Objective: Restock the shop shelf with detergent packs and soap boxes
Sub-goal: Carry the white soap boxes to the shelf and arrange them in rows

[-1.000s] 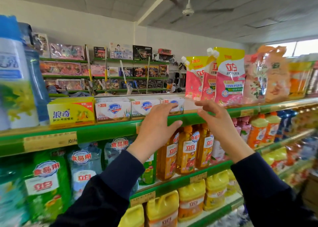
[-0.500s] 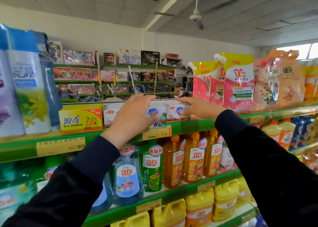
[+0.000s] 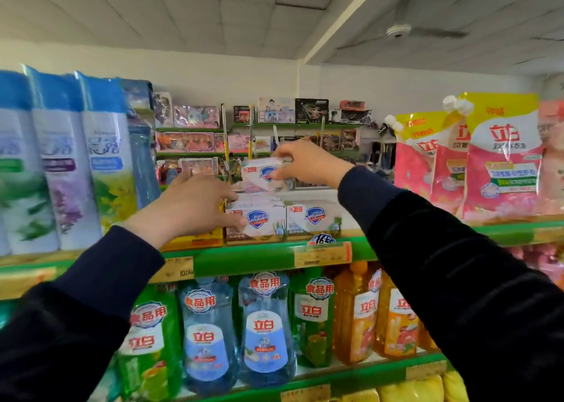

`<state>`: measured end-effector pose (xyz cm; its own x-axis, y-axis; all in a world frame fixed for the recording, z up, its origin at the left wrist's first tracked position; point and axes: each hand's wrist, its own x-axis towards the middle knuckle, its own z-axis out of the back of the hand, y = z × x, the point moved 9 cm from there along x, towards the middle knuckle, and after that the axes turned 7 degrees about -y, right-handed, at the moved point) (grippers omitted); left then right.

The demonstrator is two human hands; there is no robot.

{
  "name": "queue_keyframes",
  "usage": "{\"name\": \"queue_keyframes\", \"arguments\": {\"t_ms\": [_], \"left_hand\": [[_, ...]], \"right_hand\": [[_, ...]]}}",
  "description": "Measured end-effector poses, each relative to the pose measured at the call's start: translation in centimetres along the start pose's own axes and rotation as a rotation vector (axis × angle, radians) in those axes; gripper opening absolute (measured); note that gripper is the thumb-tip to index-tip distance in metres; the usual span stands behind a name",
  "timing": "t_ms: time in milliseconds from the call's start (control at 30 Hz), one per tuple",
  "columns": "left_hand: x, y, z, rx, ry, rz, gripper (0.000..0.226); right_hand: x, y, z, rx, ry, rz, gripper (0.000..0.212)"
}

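Observation:
On the green top shelf [image 3: 244, 259] stand two white soap boxes with a blue shield logo, one on the left [image 3: 261, 221] and one on the right [image 3: 314, 218]. My right hand [image 3: 305, 163] pinches a third white soap box [image 3: 262, 174], tilted, above them. My left hand [image 3: 189, 208] grips the left end of the left soap box, thumb across its front. A yellow soap box [image 3: 195, 238] shows below that hand. Pink and yellow detergent packs [image 3: 500, 163] stand at the right of the same shelf.
Tall blue-topped packs [image 3: 67, 163] fill the shelf's left end. Below hang price tags [image 3: 322, 253] and a row of dish liquid bottles [image 3: 265, 331], green, blue and orange. Yellow jugs [image 3: 409, 389] sit lower. Toy boxes [image 3: 274, 110] line a far shelf behind.
My right hand has lifted one soap box off the row and holds it above the others. My left hand has shifted onto the left box. The camera has moved closer and leftward.

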<state>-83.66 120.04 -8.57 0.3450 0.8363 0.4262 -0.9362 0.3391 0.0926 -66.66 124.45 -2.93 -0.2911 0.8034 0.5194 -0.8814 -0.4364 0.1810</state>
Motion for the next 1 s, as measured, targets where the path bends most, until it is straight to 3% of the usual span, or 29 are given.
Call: {"name": "queue_keyframes", "arguments": {"t_ms": [167, 300, 433, 567, 700, 833, 1000], "left_hand": [[0.1, 1.1, 0.1, 0.007, -0.066, 0.027, 0.102], [0.4, 1.8, -0.7, -0.013, -0.016, 0.040, 0.119], [0.6, 1.3, -1.7, 0.008, 0.087, 0.015, 0.121], [0.9, 0.8, -1.8, 0.003, 0.122, 0.029, 0.113], [1.0, 0.3, -1.4, 0.042, 0.136, 0.007, 0.126], [1.0, -2.3, 1.0, -0.021, -0.071, -0.088, 0.132], [0.0, -7.9, 2.9, -0.384, -0.313, -0.190, 0.096]], "right_hand": [[2.0, 0.7, -6.4, 0.155, 0.350, -0.070, 0.055], [1.3, -1.3, -7.2, 0.232, 0.464, -0.137, 0.053], [-0.1, -2.2, -7.9, 0.251, 0.568, -0.228, 0.063], [0.1, -1.9, -6.8, 0.183, 0.438, -0.216, 0.059], [-1.0, -0.8, -5.2, 0.127, 0.371, -0.161, 0.060], [-3.1, 0.0, 0.4, 0.167, 0.001, -0.096, 0.052], [-12.0, -2.9, 5.3, 0.374, -0.368, -0.250, 0.034]]}}
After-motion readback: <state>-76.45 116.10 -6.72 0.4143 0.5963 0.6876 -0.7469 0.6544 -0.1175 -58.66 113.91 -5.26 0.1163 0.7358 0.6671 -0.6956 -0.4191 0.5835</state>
